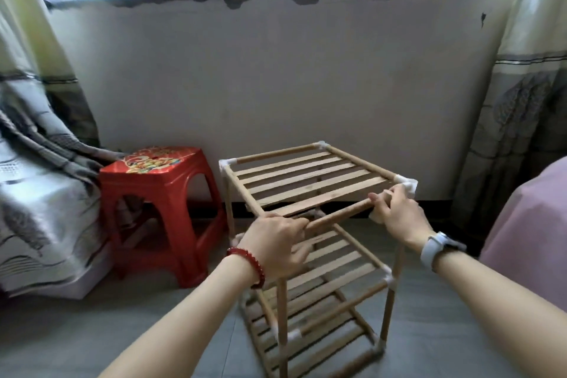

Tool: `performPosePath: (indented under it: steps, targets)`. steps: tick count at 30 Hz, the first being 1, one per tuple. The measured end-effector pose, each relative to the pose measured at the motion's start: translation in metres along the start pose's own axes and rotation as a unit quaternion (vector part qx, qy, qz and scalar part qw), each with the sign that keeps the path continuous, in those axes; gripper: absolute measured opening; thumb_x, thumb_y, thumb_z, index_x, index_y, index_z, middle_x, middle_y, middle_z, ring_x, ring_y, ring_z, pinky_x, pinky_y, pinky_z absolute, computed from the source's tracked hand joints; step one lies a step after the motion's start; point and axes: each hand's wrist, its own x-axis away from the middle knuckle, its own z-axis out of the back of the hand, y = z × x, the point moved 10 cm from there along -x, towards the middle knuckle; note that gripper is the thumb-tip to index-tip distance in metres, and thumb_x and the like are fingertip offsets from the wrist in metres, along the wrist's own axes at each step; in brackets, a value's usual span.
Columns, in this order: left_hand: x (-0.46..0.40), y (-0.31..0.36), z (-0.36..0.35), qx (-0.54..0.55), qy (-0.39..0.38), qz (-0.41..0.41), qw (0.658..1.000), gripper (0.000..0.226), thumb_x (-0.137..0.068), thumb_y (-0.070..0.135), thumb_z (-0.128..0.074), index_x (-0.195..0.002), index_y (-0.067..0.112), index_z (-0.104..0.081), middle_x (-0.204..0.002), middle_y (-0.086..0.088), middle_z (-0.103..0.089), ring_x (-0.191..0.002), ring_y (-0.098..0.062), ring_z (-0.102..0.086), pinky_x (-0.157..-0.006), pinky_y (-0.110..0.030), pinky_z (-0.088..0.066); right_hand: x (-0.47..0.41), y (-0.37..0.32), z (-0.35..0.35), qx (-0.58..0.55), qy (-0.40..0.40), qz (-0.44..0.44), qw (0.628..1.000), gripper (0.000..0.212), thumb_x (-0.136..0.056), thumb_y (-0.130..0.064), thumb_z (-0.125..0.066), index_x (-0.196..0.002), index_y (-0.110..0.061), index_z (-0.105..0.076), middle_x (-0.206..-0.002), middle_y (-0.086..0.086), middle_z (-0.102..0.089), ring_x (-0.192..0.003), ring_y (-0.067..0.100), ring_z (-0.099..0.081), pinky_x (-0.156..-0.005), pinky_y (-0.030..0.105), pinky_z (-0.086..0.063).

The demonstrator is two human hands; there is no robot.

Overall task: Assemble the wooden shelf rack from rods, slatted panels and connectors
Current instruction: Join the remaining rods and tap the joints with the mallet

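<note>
Both hands grip the rack's point(310, 218) top front rod point(337, 214): left hand point(274, 242) curled round it, right hand point(395, 209) beside a connector point(406, 184).

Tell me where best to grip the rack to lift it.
Probably the top tier's side rods, one per hand, from above. They are bare, round and level. The front rod is already gripped by the left hand and right hand.

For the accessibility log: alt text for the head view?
Both hands grip the near top rod of a three-tier wooden shelf rack standing on a grey floor: left hand at its left end, right hand by the white corner connector. A red stool stands left.
</note>
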Motion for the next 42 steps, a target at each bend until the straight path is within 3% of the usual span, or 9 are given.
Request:
performPosePath:
  steps: [6,11,20,24,28,32,37,40,42]
  targets:
    - [-0.026,0.087,-0.021,0.049,-0.123,-0.119,0.984,0.064,-0.09,0.04,-0.056,-0.14,0.008,-0.032,-0.1,-0.005,-0.064,-0.094,-0.018,-0.056,-0.088,-0.034,-0.047,-0.019,0.034,0.038,-0.089,0.015,-0.045,0.995,0.045,-0.095,-0.042,-0.046,-0.116,-0.002,-0.04,-0.111,0.014,-0.061,-0.109,0.032,-0.054,-0.077,0.029,-0.036]
    - [-0.068,0.127,-0.049,0.182,-0.23,-0.068,0.954,0.057,-0.081,0.034,-0.069,-0.128,0.012,-0.045,-0.111,-0.004,-0.061,-0.093,-0.018,-0.056,-0.083,-0.031,-0.048,-0.003,0.036,0.086,-0.048,0.03,0.037,0.998,0.027,-0.091,-0.039,-0.054,-0.086,-0.014,-0.045,-0.075,-0.013,-0.055,-0.069,0.004,-0.05,-0.056,0.007,-0.036]
    - [-0.105,0.165,-0.031,0.024,0.122,-0.024,0.992,0.038,-0.094,0.042,-0.036,-0.094,0.023,-0.068,-0.089,0.004,-0.066,-0.087,-0.018,-0.059,-0.083,-0.033,-0.038,0.027,0.041,0.138,0.132,0.001,0.02,0.991,0.021,-0.093,-0.043,-0.043,-0.097,-0.023,-0.038,-0.086,0.0,-0.064,-0.087,0.028,-0.062,-0.08,0.039,-0.047]
    - [-0.07,0.148,-0.022,-0.026,0.297,-0.029,0.954,0.031,-0.094,0.04,-0.042,-0.085,0.028,-0.07,-0.074,0.011,-0.066,-0.07,-0.013,-0.062,-0.07,-0.031,-0.041,0.03,-0.01,0.195,0.117,0.152,0.104,0.976,0.022,-0.092,-0.039,-0.044,-0.1,-0.019,-0.039,-0.064,-0.022,-0.051,-0.081,0.032,-0.061,-0.07,0.034,-0.038]
    - [-0.064,0.147,-0.025,0.007,0.311,0.016,0.95,0.026,-0.094,0.037,-0.046,-0.086,0.027,-0.069,-0.077,0.01,-0.065,-0.075,-0.016,-0.061,-0.073,-0.031,-0.033,0.063,-0.025,0.219,0.056,0.324,0.159,0.931,0.027,-0.091,-0.037,-0.042,-0.103,-0.013,-0.044,-0.073,0.0,-0.059,-0.07,0.038,-0.06,-0.061,0.035,-0.044]
    - [-0.063,0.146,-0.028,0.013,0.306,0.024,0.952,0.022,-0.093,0.034,-0.049,-0.085,0.026,-0.068,-0.074,0.009,-0.064,-0.075,-0.018,-0.061,-0.074,-0.031,-0.032,0.069,0.013,0.126,0.24,0.071,0.09,0.964,0.026,-0.096,-0.034,-0.042,-0.11,-0.012,-0.043,-0.083,0.012,-0.067,-0.08,0.039,-0.063,-0.069,0.045,-0.049]
    - [-0.065,0.144,-0.031,0.034,0.305,0.024,0.951,0.025,-0.094,0.034,-0.045,-0.085,0.025,-0.067,-0.073,0.01,-0.063,-0.075,-0.017,-0.061,-0.075,-0.031,-0.032,0.066,-0.015,0.22,0.021,0.329,0.14,0.934,0.025,-0.091,-0.036,-0.041,-0.102,-0.014,-0.043,-0.071,-0.005,-0.052,-0.071,0.038,-0.059,-0.063,0.039,-0.045]
    - [-0.066,0.142,-0.031,0.037,0.297,0.022,0.954,0.024,-0.093,0.034,-0.046,-0.084,0.025,-0.066,-0.072,0.01,-0.063,-0.073,-0.017,-0.061,-0.074,-0.031,-0.031,0.073,-0.001,0.124,0.192,0.087,0.098,0.973,0.019,-0.096,-0.029,-0.041,-0.107,-0.013,-0.042,-0.071,-0.001,-0.058,-0.078,0.036,-0.062,-0.066,0.039,-0.045]
    - [-0.064,0.14,-0.03,0.032,0.299,0.02,0.954,0.025,-0.093,0.035,-0.046,-0.084,0.024,-0.067,-0.072,0.01,-0.063,-0.072,-0.016,-0.061,-0.073,-0.031,-0.031,0.062,0.002,0.128,0.223,0.065,0.092,0.968,0.022,-0.096,-0.034,-0.039,-0.107,-0.016,-0.04,-0.077,0.003,-0.066,-0.078,0.038,-0.063,-0.068,0.04,-0.047]
